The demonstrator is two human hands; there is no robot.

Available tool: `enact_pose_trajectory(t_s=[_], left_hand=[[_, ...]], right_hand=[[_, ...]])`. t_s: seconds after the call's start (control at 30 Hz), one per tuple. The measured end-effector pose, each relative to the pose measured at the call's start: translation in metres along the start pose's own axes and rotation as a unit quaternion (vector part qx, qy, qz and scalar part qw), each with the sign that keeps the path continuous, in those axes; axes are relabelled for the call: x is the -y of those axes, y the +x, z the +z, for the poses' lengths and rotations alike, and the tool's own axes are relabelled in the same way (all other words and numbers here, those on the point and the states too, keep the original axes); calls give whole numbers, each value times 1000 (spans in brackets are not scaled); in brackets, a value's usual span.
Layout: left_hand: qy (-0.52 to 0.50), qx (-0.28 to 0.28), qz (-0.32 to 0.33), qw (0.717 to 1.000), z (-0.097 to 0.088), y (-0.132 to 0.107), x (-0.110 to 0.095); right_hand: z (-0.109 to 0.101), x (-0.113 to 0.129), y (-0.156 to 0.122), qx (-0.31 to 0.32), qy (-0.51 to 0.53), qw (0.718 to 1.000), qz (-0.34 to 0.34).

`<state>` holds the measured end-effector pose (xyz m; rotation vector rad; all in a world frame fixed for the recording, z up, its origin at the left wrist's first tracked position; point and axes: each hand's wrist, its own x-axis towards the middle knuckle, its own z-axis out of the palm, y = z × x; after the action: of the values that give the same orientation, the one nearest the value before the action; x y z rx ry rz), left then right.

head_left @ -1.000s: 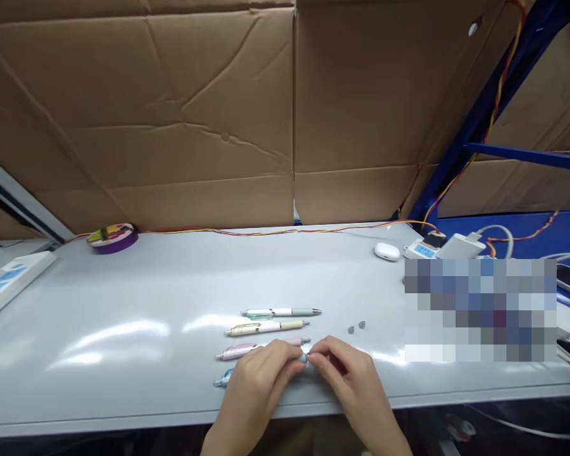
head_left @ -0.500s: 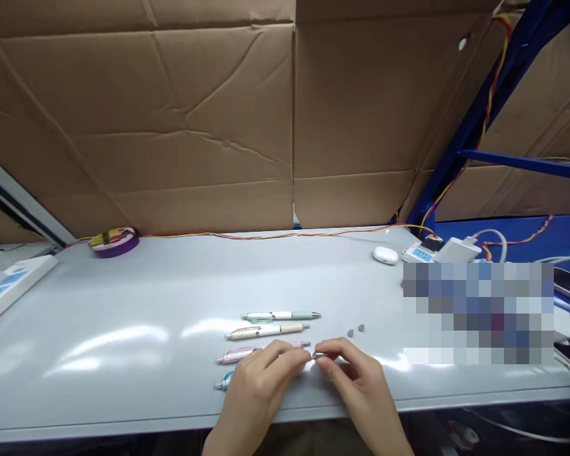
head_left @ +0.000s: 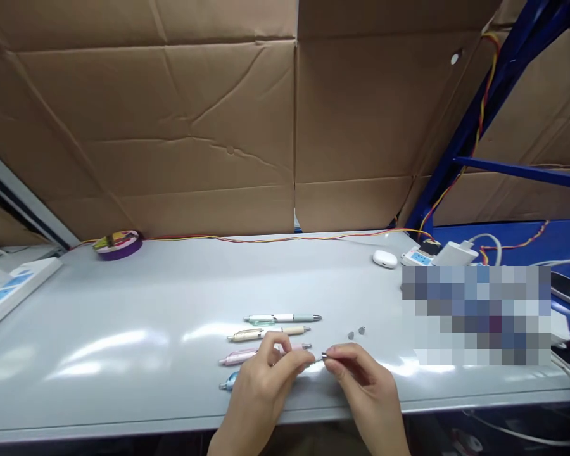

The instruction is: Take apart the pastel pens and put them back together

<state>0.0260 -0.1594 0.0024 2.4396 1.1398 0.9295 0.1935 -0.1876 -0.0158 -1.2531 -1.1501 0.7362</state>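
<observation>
Our left hand [head_left: 259, 386] grips blue pen [head_left: 230, 382] at table [head_left: 123, 342] front edge, nearest of four pens. Our right hand [head_left: 361, 380] pinches small metal tip [head_left: 324, 356] just off pen's end. Pink pen [head_left: 247, 355] just behind; two loose tips [head_left: 356, 332] nearby.

Both hands are held low at the six o'clock edge of view, fingertips nearly met.
The left hand [head_left: 261, 386] is curled, its thumb and fingers pinched toward three o'clock. The right hand [head_left: 361, 380] is bent inward, its fingertips pinched toward nine o'clock. Both forearms are cut off below.
</observation>
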Motion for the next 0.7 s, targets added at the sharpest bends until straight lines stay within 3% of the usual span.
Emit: enact_pose_trajectory(t_s=[0.27,0.43,0.57,0.7], left_hand=[[15,20,-10,1000,0,-3,3],[26,15,-12,999,2,-4,5],[27,-8,-4,1000,2,-3,4],[50,-67,-11,996,1,-5,5]], right_hand=[[-3,5,6,94,-47,994,6],[-4,4,7,141,-13,990,-8],[-3,2,4,85,4,996,-14],[-3,0,-1,8,16,1000,-23]])
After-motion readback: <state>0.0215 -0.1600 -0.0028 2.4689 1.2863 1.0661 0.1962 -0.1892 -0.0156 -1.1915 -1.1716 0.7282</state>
